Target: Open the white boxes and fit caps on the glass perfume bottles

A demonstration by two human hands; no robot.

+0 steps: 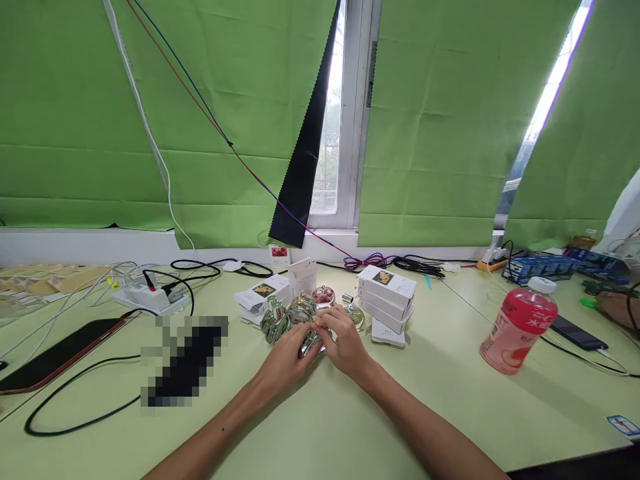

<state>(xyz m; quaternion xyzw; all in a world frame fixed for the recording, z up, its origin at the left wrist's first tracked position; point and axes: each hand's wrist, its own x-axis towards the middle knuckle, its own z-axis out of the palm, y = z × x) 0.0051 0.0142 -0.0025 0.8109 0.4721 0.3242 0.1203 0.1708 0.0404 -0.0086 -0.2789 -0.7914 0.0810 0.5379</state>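
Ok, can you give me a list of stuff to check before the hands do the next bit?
1. Hands together: ok, left hand and right hand meet at the fingers.
2. Good grip: cannot tell, fingers hide most of what's between them.
3. Boxes lined up: not ok, the bottom box on the right sticks out.
4. Drink shut: ok, white cap on.
5. Drink away from hands: ok, far right.

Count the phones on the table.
2 I can make out: a red-edged phone far left, a black phone right of the pink bottle. The pixelated dark shape could be another.
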